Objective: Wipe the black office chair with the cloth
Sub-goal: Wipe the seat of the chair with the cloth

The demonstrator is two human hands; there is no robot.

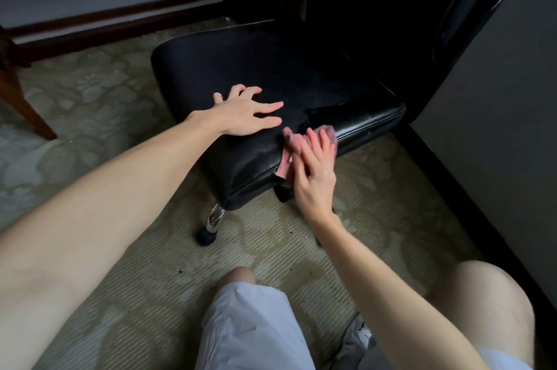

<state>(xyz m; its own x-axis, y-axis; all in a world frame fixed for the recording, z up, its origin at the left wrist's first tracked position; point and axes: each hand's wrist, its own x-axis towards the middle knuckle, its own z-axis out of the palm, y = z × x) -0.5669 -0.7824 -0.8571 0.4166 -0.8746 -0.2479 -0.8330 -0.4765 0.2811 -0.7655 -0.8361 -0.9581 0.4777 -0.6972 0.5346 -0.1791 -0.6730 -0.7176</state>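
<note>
the left hand (pixel 247 111) rests spread and relaxed on the black padded leather office chair (pixel 271 62). at its 4 o'clock, the right hand (pixel 313 170) presses the crumpled pink cloth (pixel 294 142) flat-fingered against the seat's front edge. unpinched, the cloth could slip off.

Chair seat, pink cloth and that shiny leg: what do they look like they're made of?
Chair seat: black leather or imitation, judging by its sheen and stitched edge seam. Cloth: soft matt fabric, crumpled into folds; weave unclear. Leg: likely chrome-plated metal, given its mirror-like reflections.
</note>
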